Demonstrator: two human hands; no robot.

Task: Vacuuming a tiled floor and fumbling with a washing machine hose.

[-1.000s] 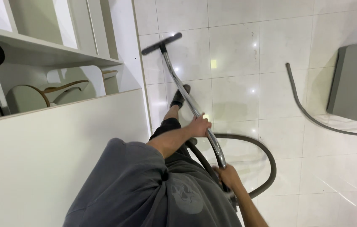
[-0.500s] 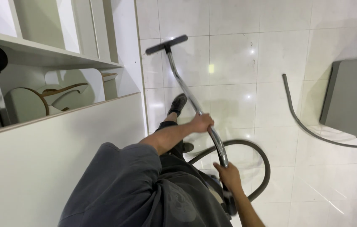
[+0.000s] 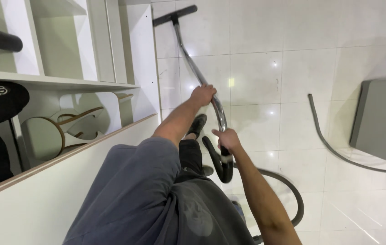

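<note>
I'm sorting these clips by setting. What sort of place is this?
Probably a room in a home: glossy white floor tiles, white shelving, and a vacuum wand held by the left hand and right hand.

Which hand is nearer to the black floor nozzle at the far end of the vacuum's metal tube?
Left. The left hand grips the metal tube partway up towards the black floor nozzle; the right hand holds the handle end, farther back.

Home: tiled floor (image 3: 320,41), white shelving (image 3: 56,81)
</note>
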